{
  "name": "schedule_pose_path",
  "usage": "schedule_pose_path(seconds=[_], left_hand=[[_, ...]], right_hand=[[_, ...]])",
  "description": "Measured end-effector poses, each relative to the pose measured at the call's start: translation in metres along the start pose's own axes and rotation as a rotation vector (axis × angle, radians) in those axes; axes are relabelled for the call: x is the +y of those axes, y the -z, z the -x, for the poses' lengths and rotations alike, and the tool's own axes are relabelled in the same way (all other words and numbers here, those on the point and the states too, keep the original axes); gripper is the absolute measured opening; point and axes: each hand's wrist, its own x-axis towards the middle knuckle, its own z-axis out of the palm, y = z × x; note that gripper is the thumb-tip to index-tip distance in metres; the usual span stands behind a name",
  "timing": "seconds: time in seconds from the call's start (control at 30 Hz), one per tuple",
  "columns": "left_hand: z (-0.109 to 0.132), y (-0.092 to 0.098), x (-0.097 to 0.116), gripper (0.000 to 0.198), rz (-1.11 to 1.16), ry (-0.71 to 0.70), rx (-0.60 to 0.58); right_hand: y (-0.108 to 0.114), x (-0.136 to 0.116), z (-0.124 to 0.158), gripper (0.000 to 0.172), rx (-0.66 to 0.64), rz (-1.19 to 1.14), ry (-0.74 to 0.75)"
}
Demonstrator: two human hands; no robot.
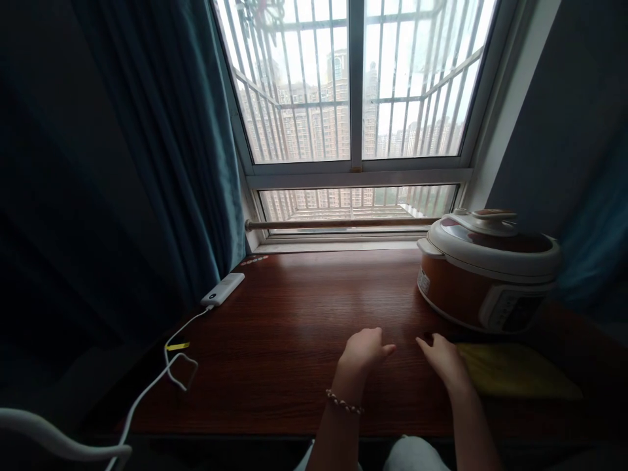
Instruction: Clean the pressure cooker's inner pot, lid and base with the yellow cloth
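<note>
Desk (294,340): dark reddish wood, stretching below the window.
Cooker (485,268): orange, cream-lidded, sitting at the far right.
Yellow cloth (520,373): dull, flat, lying before the cooker, just beside the right hand.
Right hand (444,360): lying open, fingers stretched, gripping nothing.
Left hand (366,350): resting loosely curled, thumb pointing right, holding nothing.
Power bank (223,288): white, lying far left.

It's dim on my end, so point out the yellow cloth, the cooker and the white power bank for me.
yellow cloth (520,379): head view, middle of its top face.
cooker (449,291): head view, orange side wall.
white power bank (223,288): head view, middle of its top face.
</note>
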Motion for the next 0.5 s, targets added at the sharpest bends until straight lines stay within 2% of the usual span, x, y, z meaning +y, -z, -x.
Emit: schedule_pose_path(seconds=[0.07,0.13,0.27,0.5], left_hand=[[-0.001,-0.002,0.000,0.043,-0.009,-0.007,0.006],[-0.002,-0.003,0.000,0.044,-0.016,-0.019,0.020],[-0.003,-0.006,-0.002,0.044,0.001,-0.037,0.024],[-0.005,-0.013,0.001,0.037,0.062,-0.037,0.006]], right_hand=[[-0.011,-0.020,0.005,0.035,-0.094,-0.249,0.106],[-0.019,-0.037,0.011,0.036,-0.105,-0.363,0.200],[-0.024,-0.047,0.019,0.031,-0.020,-0.215,0.257],[-0.033,-0.030,0.019,0.027,-0.126,-0.058,0.224]])
